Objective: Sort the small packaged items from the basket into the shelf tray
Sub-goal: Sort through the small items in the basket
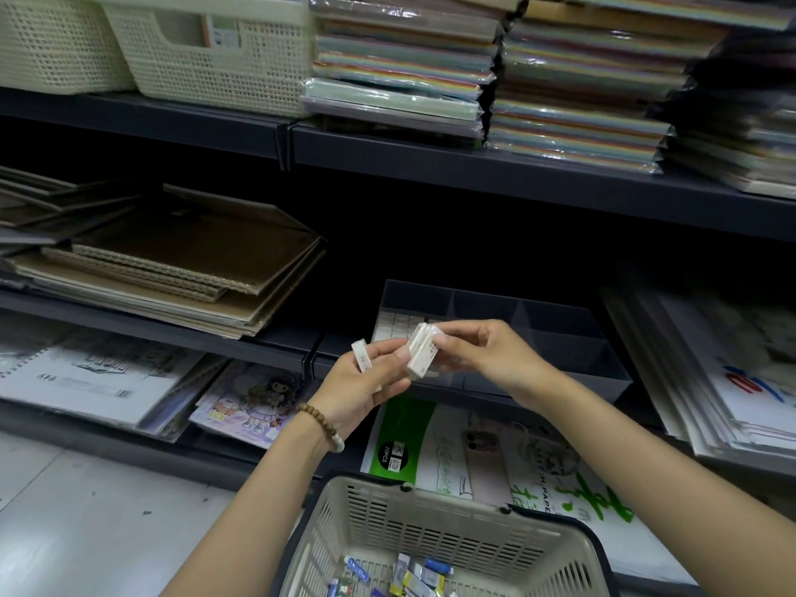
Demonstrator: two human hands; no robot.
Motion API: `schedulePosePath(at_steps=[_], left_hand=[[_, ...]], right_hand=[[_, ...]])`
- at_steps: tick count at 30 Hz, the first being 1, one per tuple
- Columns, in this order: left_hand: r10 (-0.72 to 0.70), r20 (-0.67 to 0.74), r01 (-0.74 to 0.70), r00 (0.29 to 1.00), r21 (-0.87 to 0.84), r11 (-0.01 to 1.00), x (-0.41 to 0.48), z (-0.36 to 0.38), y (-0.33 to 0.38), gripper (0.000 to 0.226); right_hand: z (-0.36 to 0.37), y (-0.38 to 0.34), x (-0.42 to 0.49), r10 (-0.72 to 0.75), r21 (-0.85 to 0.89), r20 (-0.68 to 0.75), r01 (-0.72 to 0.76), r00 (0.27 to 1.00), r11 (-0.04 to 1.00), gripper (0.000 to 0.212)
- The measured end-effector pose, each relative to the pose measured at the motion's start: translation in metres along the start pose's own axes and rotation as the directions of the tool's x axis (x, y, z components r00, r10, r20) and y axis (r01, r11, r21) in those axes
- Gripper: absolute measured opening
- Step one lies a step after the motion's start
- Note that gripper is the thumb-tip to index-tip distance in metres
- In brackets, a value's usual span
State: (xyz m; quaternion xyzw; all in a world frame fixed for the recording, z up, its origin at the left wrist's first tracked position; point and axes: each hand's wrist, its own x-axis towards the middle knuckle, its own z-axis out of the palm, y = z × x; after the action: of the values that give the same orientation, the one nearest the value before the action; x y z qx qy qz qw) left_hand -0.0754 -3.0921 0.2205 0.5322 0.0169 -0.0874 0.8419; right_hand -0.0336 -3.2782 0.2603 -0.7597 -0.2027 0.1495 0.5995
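My left hand (369, 381) holds several small white packets (361, 356), one with a barcode label. My right hand (482, 353) pinches a small stack of white packets (421, 352) just in front of the left thumb. Both hands hover in front of the clear divided shelf tray (560, 338), whose left rear compartment holds rows of white packets (398, 327). Below, the beige plastic basket (439, 510) holds several small packets (409, 575) in blue, yellow and white.
Dark shelves carry brown sketchbooks (172, 260) at left, stacked coloured paper packs (560, 79) above, and woven baskets (206, 49) at top left. A green-and-white sketch paper pack (474, 458) lies under the tray. White pads (710, 381) are stacked at right.
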Motion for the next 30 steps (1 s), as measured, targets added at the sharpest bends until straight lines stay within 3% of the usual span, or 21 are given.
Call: schedulePosePath(at_steps=[4, 8, 11, 15, 19, 24, 30], left_hand=[[-0.016, 0.017, 0.017, 1.000, -0.023, 1.000, -0.001, -0.001, 0.000, 0.029], [0.036, -0.144, -0.016, 0.989, 0.139, 0.990, 0.001, 0.000, -0.003, 0.017], [0.149, -0.194, -0.075, 0.970, 0.344, 0.936, 0.002, -0.005, -0.004, 0.020], [0.184, -0.149, -0.106, 0.972, 0.425, 0.899, 0.002, 0.002, -0.009, 0.022], [0.139, -0.103, -0.091, 0.985, 0.375, 0.923, 0.000, 0.008, -0.013, 0.028], [0.044, 0.017, -0.046, 0.999, 0.134, 0.990, -0.001, 0.002, -0.013, 0.028], [-0.034, 0.028, 0.032, 0.999, 0.073, 0.997, 0.000, 0.006, -0.011, 0.037]], right_hand=[[0.000, 0.006, -0.005, 0.091, 0.179, -0.132, -0.066, 0.987, 0.982, 0.020], [-0.004, 0.006, -0.007, 0.125, 0.181, -0.165, -0.095, 0.978, 0.979, 0.017], [-0.014, 0.000, -0.010, 0.126, 0.111, -0.047, -0.121, 0.991, 0.987, 0.021], [-0.005, 0.000, -0.012, 0.135, 0.010, 0.110, -0.137, 0.985, 0.991, 0.020], [0.008, 0.006, -0.011, 0.110, -0.071, 0.071, -0.105, 0.991, 0.992, 0.019], [0.004, 0.005, -0.013, 0.122, 0.046, 0.011, -0.123, 0.992, 0.991, 0.025], [0.001, 0.006, -0.021, 0.138, -0.037, 0.030, -0.137, 0.990, 0.990, 0.028]])
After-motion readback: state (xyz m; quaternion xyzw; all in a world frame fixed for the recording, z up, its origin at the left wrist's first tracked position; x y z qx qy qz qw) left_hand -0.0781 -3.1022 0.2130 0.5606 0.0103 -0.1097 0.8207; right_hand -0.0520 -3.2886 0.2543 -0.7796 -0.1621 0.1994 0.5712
